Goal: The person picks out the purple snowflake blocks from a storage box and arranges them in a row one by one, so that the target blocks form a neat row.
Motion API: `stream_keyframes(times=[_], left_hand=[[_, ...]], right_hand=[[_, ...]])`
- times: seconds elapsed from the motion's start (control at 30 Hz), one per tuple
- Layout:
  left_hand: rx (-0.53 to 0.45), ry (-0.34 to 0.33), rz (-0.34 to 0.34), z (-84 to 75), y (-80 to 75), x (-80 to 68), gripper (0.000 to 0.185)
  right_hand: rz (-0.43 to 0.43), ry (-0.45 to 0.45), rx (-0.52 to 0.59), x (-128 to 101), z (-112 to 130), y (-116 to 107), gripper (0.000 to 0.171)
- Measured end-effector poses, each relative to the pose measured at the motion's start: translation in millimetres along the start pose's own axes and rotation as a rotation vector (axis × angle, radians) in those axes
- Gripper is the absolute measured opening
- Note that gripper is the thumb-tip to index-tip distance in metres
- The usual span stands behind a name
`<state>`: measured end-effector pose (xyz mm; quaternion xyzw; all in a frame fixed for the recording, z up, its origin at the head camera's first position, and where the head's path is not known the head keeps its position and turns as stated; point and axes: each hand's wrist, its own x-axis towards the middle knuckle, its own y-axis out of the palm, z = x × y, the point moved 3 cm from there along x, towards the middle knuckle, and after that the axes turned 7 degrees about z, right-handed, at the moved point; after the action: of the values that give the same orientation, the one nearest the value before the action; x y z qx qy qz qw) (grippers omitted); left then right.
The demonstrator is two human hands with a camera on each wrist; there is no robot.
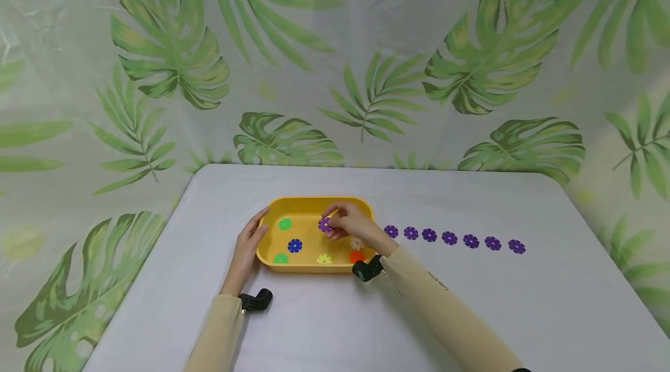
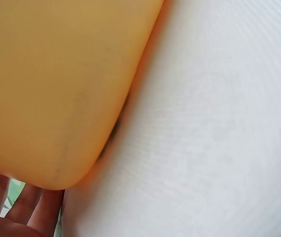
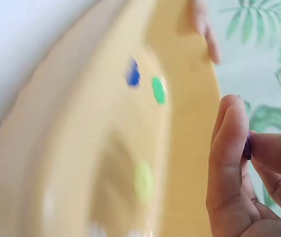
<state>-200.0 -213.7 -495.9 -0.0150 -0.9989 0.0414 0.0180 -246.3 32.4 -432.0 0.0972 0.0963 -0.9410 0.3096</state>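
No writing is legible anywhere. From the head view, the right hand point(image 1: 349, 224) pinches a purple flower-shaped plastic disc point(image 1: 325, 224) over the yellow oval plastic tray point(image 1: 314, 202), its grip closed on the disc. The right wrist view, blurred, shows only a purple sliver point(image 3: 247, 147) between thumb and forefinger. The left hand point(image 1: 247, 246) lies with straight fingers against the tray's left rim; its wrist view shows just the tray's outer wall point(image 2: 56, 89) and, apparently, fingertips point(image 2: 27, 207). A row of seven purple discs point(image 1: 450, 238) lies on the white counter point(image 1: 523, 314), with bare room to the right

The yellow tray point(image 1: 366, 209) is looking like smooth, faintly glossy plastic; the white bench point(image 1: 471, 302) is showing a matt, finely ribbed covering.
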Motion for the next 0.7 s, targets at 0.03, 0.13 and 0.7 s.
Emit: stream_keyframes(times=[0.03,0.13,0.7], left_hand=[[0.003,-0.003,-0.002,-0.4,-0.1,-0.1,0.041],[0.022,-0.009,-0.007,-2.1,-0.9,-0.8,0.041],[0.011,-0.008,0.021,-2.8,-1.5,0.0,0.042]], right_hand=[[-0.011,0.003,-0.006,-5,0,-7,0.02],[-0.034,-0.003,-0.021,-18,-3,-31,0.021],[-0.231,-0.043,-0.104,-119,-60,-170,0.032]])
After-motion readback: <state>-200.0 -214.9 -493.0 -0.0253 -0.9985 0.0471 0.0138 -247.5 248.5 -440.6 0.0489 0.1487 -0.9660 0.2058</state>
